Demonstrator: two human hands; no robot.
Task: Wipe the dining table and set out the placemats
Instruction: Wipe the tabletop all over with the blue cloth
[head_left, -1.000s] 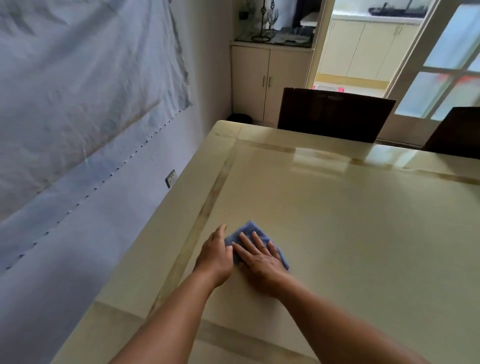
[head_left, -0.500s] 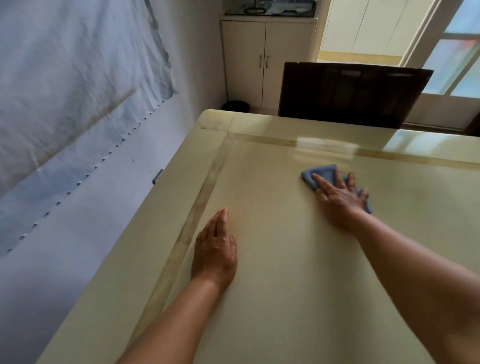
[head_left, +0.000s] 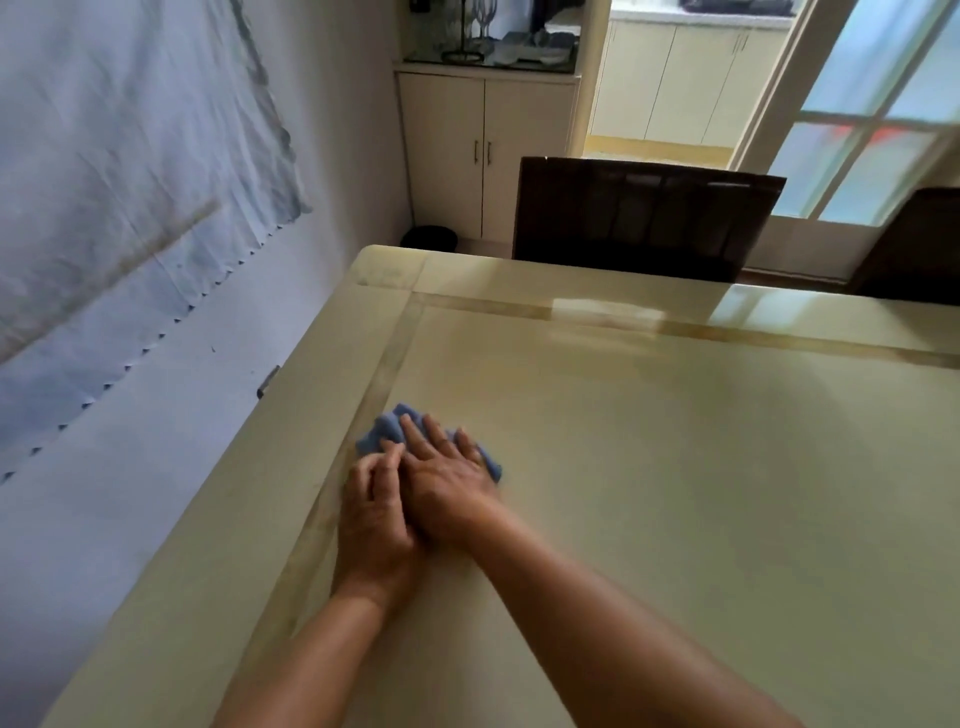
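Note:
A blue cloth (head_left: 382, 434) lies on the cream dining table (head_left: 675, 467), close to the table's left inlay strip. My right hand (head_left: 447, 478) presses flat on the cloth with straight fingers, covering most of it. My left hand (head_left: 376, 525) rests flat on the table right beside it, its fingertips touching the cloth's near edge and its thumb side tucked under my right hand. No placemats are in view.
A dark chair back (head_left: 644, 218) stands at the table's far edge, a second chair (head_left: 914, 249) at the far right. The wall with a hanging sheet (head_left: 130, 156) runs close along the table's left side. A cream cabinet (head_left: 483, 150) stands beyond.
My right hand has swept the cloth from the far middle of the table back to the left, beside my left hand. My left hand has stayed in place.

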